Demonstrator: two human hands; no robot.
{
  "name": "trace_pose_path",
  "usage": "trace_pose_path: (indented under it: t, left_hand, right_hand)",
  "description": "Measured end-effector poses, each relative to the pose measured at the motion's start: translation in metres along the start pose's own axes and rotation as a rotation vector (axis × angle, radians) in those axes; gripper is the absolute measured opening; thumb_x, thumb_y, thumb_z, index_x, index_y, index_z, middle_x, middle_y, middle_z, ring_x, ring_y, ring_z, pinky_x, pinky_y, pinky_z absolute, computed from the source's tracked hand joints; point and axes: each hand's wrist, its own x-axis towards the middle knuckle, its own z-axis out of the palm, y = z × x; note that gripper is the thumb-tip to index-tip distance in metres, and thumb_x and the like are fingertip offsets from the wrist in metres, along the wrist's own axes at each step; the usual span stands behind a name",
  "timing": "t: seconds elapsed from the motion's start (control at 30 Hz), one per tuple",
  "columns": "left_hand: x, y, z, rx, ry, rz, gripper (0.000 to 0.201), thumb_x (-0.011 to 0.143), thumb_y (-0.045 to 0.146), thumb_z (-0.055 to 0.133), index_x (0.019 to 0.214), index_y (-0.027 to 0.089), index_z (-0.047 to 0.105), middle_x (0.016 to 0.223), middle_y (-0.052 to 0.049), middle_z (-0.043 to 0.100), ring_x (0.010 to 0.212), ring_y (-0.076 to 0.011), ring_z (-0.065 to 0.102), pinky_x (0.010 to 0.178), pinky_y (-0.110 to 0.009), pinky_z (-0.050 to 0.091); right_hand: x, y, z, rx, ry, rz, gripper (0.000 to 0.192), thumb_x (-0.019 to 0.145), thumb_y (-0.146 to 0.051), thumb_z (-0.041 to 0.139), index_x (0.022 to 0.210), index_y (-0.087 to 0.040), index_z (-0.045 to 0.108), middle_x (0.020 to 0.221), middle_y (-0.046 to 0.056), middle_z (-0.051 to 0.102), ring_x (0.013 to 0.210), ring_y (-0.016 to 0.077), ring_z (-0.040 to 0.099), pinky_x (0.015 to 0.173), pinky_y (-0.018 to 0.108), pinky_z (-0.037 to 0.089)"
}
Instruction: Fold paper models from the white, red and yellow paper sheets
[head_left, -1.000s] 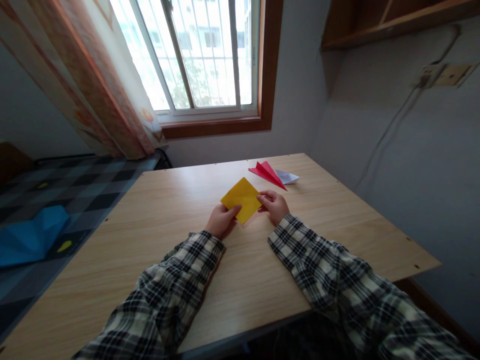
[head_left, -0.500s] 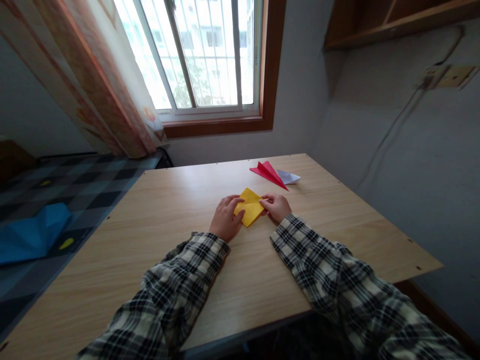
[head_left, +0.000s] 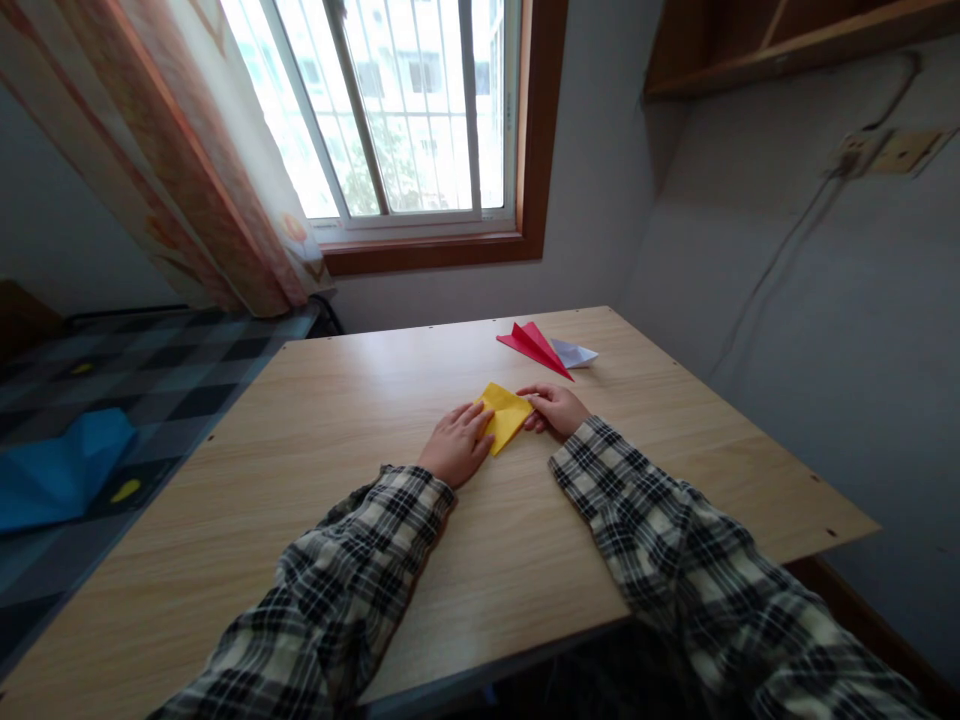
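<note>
A folded piece of yellow paper (head_left: 508, 412), roughly diamond-shaped, lies on the wooden table in front of me. My left hand (head_left: 459, 443) rests flat over its left part, fingers stretched out and covering that edge. At the right corner, my right hand (head_left: 553, 408) pinches the paper between thumb and fingers. Some of the right fingertips are hidden under the hand.
Behind the yellow paper, a red paper plane (head_left: 534, 348) lies beside a white paper boat (head_left: 576, 354). A large blue folded paper (head_left: 67, 468) sits on the checked cloth (head_left: 187, 365) at left. The tabletop (head_left: 337, 420) reaches towards the window wall.
My left hand has flattened from a loose grip onto the yellow paper. My right hand has shifted slightly right at the corner, and the paper has turned a little.
</note>
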Motion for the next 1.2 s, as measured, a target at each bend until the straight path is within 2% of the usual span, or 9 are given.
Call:
trace_pose_path:
  t: [0.17,0.37,0.5,0.67,0.73,0.93,1.1,1.2]
  left_hand:
    - [0.000,-0.001,0.001,0.024,-0.018,-0.004,0.054,0.098,0.042,0.037,0.142,0.014,0.049,0.151,-0.011,0.044,0.143,-0.0267,0.035,0.120,-0.044,0.027]
    - [-0.001,-0.002,0.002,0.009,0.001,0.000,0.054,0.097,0.043,0.038,0.142,0.015,0.049,0.150,-0.010,0.046,0.142,-0.0259,0.037,0.119,-0.044,0.029]
    - [-0.001,-0.003,0.004,0.012,0.007,-0.005,0.054,0.097,0.043,0.038,0.141,0.015,0.050,0.150,-0.010,0.047,0.142,-0.0257,0.037,0.120,-0.043,0.028]
    - [0.000,-0.004,0.004,0.005,0.026,0.027,0.053,0.097,0.043,0.038,0.140,0.016,0.051,0.149,-0.011,0.047,0.141,-0.0259,0.038,0.119,-0.045,0.029]
    - [0.000,-0.003,0.003,0.002,0.023,0.025,0.053,0.097,0.043,0.038,0.140,0.014,0.051,0.149,-0.012,0.047,0.141,-0.0265,0.037,0.119,-0.045,0.028]
    - [-0.001,-0.002,0.001,-0.015,0.022,0.022,0.052,0.097,0.042,0.039,0.139,0.014,0.052,0.148,-0.012,0.048,0.140,-0.0276,0.039,0.119,-0.046,0.029]
    - [-0.001,-0.001,0.001,-0.024,0.014,0.013,0.051,0.097,0.041,0.040,0.139,0.014,0.051,0.149,-0.012,0.047,0.141,-0.0270,0.037,0.119,-0.045,0.028]
    - [0.000,-0.001,0.000,-0.024,0.008,0.012,0.051,0.097,0.041,0.040,0.139,0.014,0.051,0.149,-0.012,0.047,0.141,-0.0270,0.037,0.119,-0.046,0.028]
  right_hand:
    - [-0.001,-0.005,-0.009,0.127,-0.115,0.071,0.022,0.097,-0.009,0.044,0.114,-0.011,0.058,0.062,0.003,0.071,0.054,0.0110,0.069,0.041,0.013,0.048]
    - [-0.001,-0.007,-0.014,0.174,-0.183,0.105,0.024,0.096,-0.008,0.045,0.118,-0.011,0.056,0.070,0.006,0.074,0.058,0.0129,0.071,0.043,0.015,0.051]
    - [0.000,-0.005,-0.015,0.180,-0.181,0.086,0.023,0.091,-0.010,0.058,0.114,-0.011,0.058,0.076,0.007,0.075,0.059,0.0129,0.071,0.044,0.015,0.053]
    - [-0.001,-0.003,-0.014,0.143,-0.179,0.035,0.033,0.087,-0.016,0.065,0.119,-0.011,0.057,0.070,0.004,0.073,0.056,0.0117,0.069,0.043,0.014,0.052]
    - [-0.001,-0.003,-0.013,0.119,-0.168,0.008,0.035,0.088,-0.019,0.066,0.121,-0.012,0.057,0.066,0.001,0.072,0.054,0.0114,0.068,0.042,0.014,0.051]
    - [-0.002,-0.005,-0.012,0.076,-0.116,0.017,0.018,0.092,-0.021,0.058,0.107,-0.011,0.063,0.063,0.002,0.069,0.052,0.0106,0.066,0.040,0.014,0.049]
    - [-0.002,-0.005,-0.012,0.023,-0.122,0.006,0.017,0.094,-0.024,0.055,0.101,-0.011,0.063,0.058,0.002,0.067,0.052,0.0115,0.065,0.042,0.015,0.050]
    - [-0.002,-0.002,-0.012,-0.069,-0.092,-0.043,0.019,0.092,-0.029,0.057,0.099,-0.013,0.063,0.054,-0.001,0.063,0.046,0.0103,0.060,0.039,0.015,0.046]
